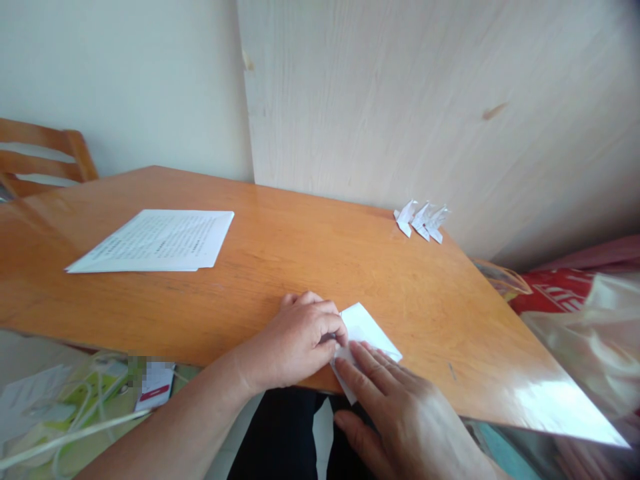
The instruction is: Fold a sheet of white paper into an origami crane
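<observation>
A folded white sheet of paper (366,325) lies at the table's front edge, its lower tip reaching past the edge. My left hand (303,340) is closed, with thumb and index finger pinching the paper's left side. Across the lower part of the paper rests my right hand (400,397), fingers stretched out and pressed down, thumb apart below the edge. Both hands cover part of the paper, so its full shape is hidden.
On the wooden table (280,233), a stack of printed sheets (165,240) lies at left. Three small folded paper figures (423,221) stand at the back right. A wooden chair (45,157) is at far left; bags (555,290) sit beyond the right edge. Cables (80,427) hang below left.
</observation>
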`<action>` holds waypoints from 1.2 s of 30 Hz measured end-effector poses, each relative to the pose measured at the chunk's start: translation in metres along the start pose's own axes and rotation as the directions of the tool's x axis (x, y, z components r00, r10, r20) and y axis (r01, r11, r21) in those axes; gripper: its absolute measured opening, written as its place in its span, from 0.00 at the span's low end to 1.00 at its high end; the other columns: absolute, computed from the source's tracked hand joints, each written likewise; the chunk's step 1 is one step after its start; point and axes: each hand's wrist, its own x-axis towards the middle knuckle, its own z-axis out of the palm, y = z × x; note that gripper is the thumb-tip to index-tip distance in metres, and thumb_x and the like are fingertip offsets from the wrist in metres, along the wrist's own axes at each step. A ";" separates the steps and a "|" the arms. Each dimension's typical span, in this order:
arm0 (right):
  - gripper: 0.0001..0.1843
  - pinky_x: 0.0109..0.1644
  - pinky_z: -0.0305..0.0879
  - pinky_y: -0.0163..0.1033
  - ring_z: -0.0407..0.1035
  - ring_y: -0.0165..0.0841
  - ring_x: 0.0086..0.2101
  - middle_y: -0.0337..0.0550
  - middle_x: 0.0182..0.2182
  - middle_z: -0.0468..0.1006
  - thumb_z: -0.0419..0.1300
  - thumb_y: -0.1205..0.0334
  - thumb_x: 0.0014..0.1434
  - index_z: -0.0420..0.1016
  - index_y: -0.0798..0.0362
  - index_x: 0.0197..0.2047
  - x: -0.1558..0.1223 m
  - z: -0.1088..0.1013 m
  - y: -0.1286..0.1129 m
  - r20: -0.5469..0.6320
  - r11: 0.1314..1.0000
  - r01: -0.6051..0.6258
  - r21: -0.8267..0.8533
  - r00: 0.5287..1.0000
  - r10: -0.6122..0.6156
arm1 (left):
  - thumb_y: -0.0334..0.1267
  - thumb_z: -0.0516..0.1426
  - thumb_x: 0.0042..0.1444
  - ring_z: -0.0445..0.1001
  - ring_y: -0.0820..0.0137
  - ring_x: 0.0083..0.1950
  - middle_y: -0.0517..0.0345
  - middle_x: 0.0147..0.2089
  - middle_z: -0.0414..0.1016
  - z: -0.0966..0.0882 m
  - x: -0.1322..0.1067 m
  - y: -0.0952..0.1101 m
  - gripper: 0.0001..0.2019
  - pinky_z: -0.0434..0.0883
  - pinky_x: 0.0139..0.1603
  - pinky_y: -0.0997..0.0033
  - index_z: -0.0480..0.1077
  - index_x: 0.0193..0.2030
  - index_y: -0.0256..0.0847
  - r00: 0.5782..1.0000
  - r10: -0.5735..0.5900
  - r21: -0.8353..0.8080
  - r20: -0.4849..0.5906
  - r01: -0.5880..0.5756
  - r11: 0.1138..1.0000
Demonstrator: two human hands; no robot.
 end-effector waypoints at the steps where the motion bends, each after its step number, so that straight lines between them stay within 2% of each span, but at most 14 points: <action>1: 0.27 0.59 0.72 0.48 0.70 0.48 0.58 0.56 0.60 0.73 0.60 0.55 0.63 0.72 0.57 0.63 0.000 0.000 0.000 0.007 1.000 -0.004 -0.008 1.000 0.004 | 0.32 0.59 0.60 0.68 0.67 0.47 0.66 0.41 0.77 0.000 0.000 0.000 0.05 0.56 0.51 0.61 0.74 0.36 0.47 1.000 0.000 0.003 -0.003 0.000 1.000; 6: 0.28 0.58 0.74 0.49 0.71 0.49 0.57 0.58 0.59 0.74 0.60 0.52 0.63 0.73 0.57 0.62 -0.001 0.003 -0.002 0.023 0.998 -0.006 -0.064 1.000 0.007 | 0.31 0.59 0.59 0.68 0.67 0.47 0.66 0.40 0.76 0.001 0.000 -0.001 0.06 0.56 0.50 0.62 0.74 0.35 0.47 1.000 0.000 0.012 -0.006 0.000 1.000; 11: 0.31 0.57 0.74 0.52 0.71 0.52 0.57 0.61 0.59 0.74 0.60 0.48 0.63 0.72 0.59 0.63 -0.002 0.007 -0.003 -0.009 0.993 0.024 -0.116 1.000 -0.025 | 0.30 0.59 0.58 0.68 0.67 0.48 0.66 0.40 0.76 0.001 0.000 -0.001 0.06 0.56 0.50 0.62 0.74 0.35 0.47 1.000 0.005 0.019 -0.012 -0.004 1.000; 16: 0.33 0.57 0.74 0.50 0.71 0.51 0.56 0.62 0.59 0.73 0.61 0.47 0.62 0.71 0.60 0.64 -0.001 0.003 0.000 0.058 0.997 0.044 -0.064 0.997 -0.040 | 0.31 0.59 0.59 0.68 0.67 0.47 0.66 0.40 0.76 0.001 0.000 -0.001 0.06 0.56 0.51 0.61 0.74 0.35 0.47 1.000 0.005 0.007 -0.014 -0.005 1.000; 23: 0.30 0.57 0.74 0.51 0.71 0.51 0.57 0.59 0.60 0.73 0.62 0.50 0.62 0.72 0.56 0.63 0.000 0.001 -0.002 0.057 0.997 0.011 -0.080 0.998 -0.006 | 0.29 0.59 0.58 0.68 0.66 0.48 0.66 0.40 0.76 0.000 -0.001 -0.001 0.06 0.56 0.50 0.61 0.74 0.34 0.47 1.000 0.000 0.013 -0.014 0.000 1.000; 31: 0.36 0.56 0.75 0.51 0.71 0.54 0.57 0.65 0.60 0.72 0.63 0.45 0.60 0.71 0.62 0.63 -0.002 -0.001 -0.002 0.038 0.990 0.097 -0.102 0.995 -0.093 | 0.30 0.59 0.58 0.69 0.64 0.47 0.64 0.40 0.77 0.001 -0.001 0.000 0.06 0.57 0.50 0.60 0.75 0.35 0.47 0.999 0.006 -0.001 -0.031 -0.006 1.000; 36: 0.37 0.57 0.73 0.51 0.70 0.53 0.57 0.64 0.61 0.71 0.63 0.45 0.60 0.70 0.61 0.65 -0.002 -0.002 -0.001 0.057 0.993 0.069 -0.091 0.996 -0.064 | 0.29 0.59 0.58 0.69 0.65 0.47 0.64 0.39 0.77 0.001 -0.001 0.001 0.07 0.57 0.51 0.60 0.75 0.35 0.47 0.999 0.008 -0.014 -0.032 -0.008 1.000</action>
